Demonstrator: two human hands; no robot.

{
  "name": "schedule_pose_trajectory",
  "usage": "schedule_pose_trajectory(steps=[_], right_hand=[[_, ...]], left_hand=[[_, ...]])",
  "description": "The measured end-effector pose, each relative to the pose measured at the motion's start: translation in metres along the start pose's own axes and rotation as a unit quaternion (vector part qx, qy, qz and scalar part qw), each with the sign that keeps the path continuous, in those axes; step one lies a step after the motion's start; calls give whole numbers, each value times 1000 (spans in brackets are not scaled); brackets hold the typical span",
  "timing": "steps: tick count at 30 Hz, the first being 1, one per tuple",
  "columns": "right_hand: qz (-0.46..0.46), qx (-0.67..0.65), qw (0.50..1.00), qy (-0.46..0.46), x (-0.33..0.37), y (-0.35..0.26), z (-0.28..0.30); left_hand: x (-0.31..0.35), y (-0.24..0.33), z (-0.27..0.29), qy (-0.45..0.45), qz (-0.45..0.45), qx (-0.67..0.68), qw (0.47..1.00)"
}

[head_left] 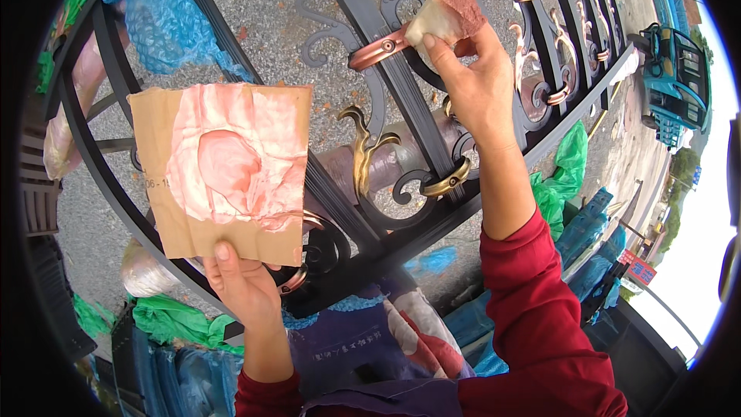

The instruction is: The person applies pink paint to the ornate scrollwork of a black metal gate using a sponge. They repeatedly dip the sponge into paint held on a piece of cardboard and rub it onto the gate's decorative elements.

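Note:
My left hand (pixel 245 286) grips the lower edge of a cardboard piece (pixel 197 241), thumb on top. Wet-looking pinkish copper paint (pixel 266 123) is smeared over the cardboard, with a thicker pool in its middle. Between the thumb and fingers of my right hand (pixel 477 81) is a pale sponge (pixel 434 22), its upper side stained reddish copper. The sponge overlaps the right end of a copper-coloured collar (pixel 380 50) on a black metal fence panel (pixel 347 0); whether they touch, I cannot tell. Lower down, a gold leaf ornament (pixel 361 147) and a gold collar (pixel 449 179) show.
Blue plastic wrap (pixel 166 19) lies over the panel's upper left. Green plastic (pixel 562 177) hangs beyond the right rail, more green sheeting (pixel 174 320) at lower left. Wrapped rolls lie beneath the bars on gravelly ground. A teal vehicle (pixel 675 81) stands at far right.

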State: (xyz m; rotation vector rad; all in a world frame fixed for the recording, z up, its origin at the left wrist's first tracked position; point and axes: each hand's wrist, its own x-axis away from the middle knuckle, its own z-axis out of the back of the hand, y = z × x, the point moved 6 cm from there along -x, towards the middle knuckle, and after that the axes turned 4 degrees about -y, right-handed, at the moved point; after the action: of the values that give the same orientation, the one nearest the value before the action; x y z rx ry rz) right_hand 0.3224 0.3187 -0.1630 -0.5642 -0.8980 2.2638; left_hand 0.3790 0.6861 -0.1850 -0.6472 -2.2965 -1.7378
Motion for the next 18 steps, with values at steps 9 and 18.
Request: schedule_pose_trajectory(steps=[9, 18], right_hand=[[-44, -61, 996, 45, 12, 1, 7], [-74, -184, 978, 60, 20, 3, 6]], left_hand=[[0, -1, -10, -6, 1, -9, 1000], [1, 1, -9, -22, 5, -21, 1000]])
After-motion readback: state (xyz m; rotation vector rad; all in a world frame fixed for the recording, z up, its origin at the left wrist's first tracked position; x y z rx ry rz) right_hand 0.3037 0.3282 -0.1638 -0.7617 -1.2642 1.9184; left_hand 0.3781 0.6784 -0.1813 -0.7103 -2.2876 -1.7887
